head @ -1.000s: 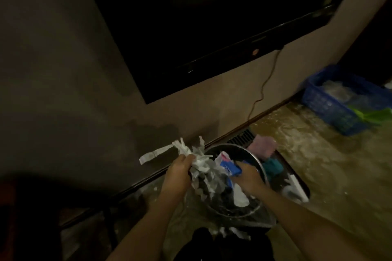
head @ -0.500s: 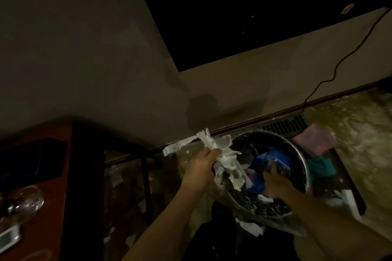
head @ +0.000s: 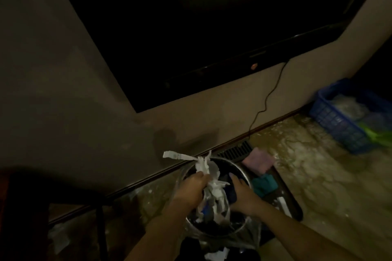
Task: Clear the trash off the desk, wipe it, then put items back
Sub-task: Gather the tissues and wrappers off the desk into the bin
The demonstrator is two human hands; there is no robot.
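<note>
A round metal trash bin (head: 246, 174) lined with a clear bag stands on the floor by the wall. Over its mouth my left hand (head: 192, 186) grips a crumpled bunch of white paper scraps (head: 209, 182), with one strip sticking out to the upper left. My right hand (head: 241, 195) reaches into the bin on the right side and holds a dark blue wrapper (head: 231, 193) down among the trash. More white scraps lie inside the bin below the hands.
A pink cloth (head: 257, 160) and a teal cloth (head: 265, 184) lie on a dark tray right of the bin. A blue plastic basket (head: 341, 127) sits at the far right. A black screen (head: 212, 27) hangs on the wall, its cable dropping to the floor. Dark desk legs (head: 101, 229) stand at left.
The view swung back right, so the desk top left the frame and the blue basket came back in. Both hands have pushed the paper and wrapper lower into the bin.
</note>
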